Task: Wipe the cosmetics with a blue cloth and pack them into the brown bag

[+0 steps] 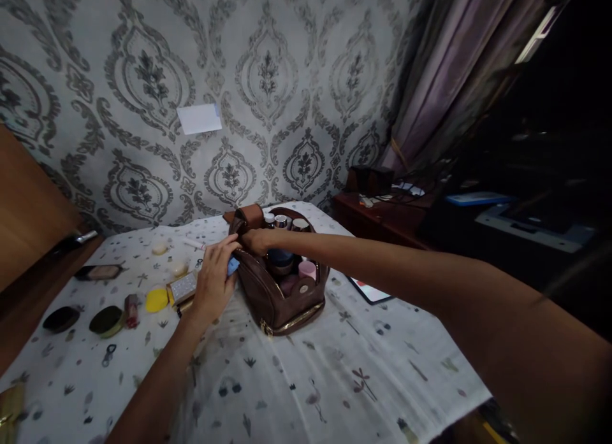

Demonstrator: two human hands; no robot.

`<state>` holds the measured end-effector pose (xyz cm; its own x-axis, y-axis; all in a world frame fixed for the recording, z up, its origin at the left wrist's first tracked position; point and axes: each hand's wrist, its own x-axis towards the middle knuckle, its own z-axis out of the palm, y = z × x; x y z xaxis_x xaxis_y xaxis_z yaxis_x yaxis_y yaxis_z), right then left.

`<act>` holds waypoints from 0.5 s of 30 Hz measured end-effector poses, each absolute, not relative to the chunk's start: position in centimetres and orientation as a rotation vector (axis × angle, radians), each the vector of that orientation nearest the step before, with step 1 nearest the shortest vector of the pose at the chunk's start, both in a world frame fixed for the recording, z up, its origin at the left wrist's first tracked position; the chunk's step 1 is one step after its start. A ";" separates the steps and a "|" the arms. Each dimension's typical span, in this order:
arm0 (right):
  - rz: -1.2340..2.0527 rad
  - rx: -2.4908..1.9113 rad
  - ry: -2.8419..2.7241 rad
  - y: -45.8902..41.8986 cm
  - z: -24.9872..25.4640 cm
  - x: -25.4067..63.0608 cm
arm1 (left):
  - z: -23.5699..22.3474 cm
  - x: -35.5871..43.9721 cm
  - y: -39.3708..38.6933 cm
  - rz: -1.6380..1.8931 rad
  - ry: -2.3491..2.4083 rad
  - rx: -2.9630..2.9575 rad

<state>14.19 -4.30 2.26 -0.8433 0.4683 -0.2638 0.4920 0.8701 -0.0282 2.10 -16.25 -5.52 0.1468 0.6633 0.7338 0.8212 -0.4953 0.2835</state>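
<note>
A brown leather bag [296,310] with gold zips stands open on the patterned white cloth. Inside it are several jars and bottles with silvery caps [281,222], a pink container [306,269] and a dark blue container [280,258]. My left hand [215,281] grips the bag's left rim, its fingers curled at the edge. By its fingers shows a small blue thing [232,265], whose kind I cannot make out. My right hand [258,241] reaches into the left part of the bag, with its fingertips hidden.
Left of the bag lie a glittery box [184,287], a yellow round item [157,300], a small reddish tube [131,311], dark round compacts [107,321] and a flat dark case [98,272]. A tablet [371,292] lies right of the bag, partly behind my right arm.
</note>
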 end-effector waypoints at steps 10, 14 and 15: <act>0.201 1.076 2.816 -5.3 3.8 15.5 | -5.5 2.3 -16.3 -1.272 -1.483 -2.240; 0.129 1.016 2.782 -4.9 2.9 15.5 | -5.7 2.1 -16.3 -1.252 -1.479 -2.242; 0.106 1.002 2.771 -4.7 2.8 15.5 | -5.7 2.1 -16.3 -1.247 -1.478 -2.244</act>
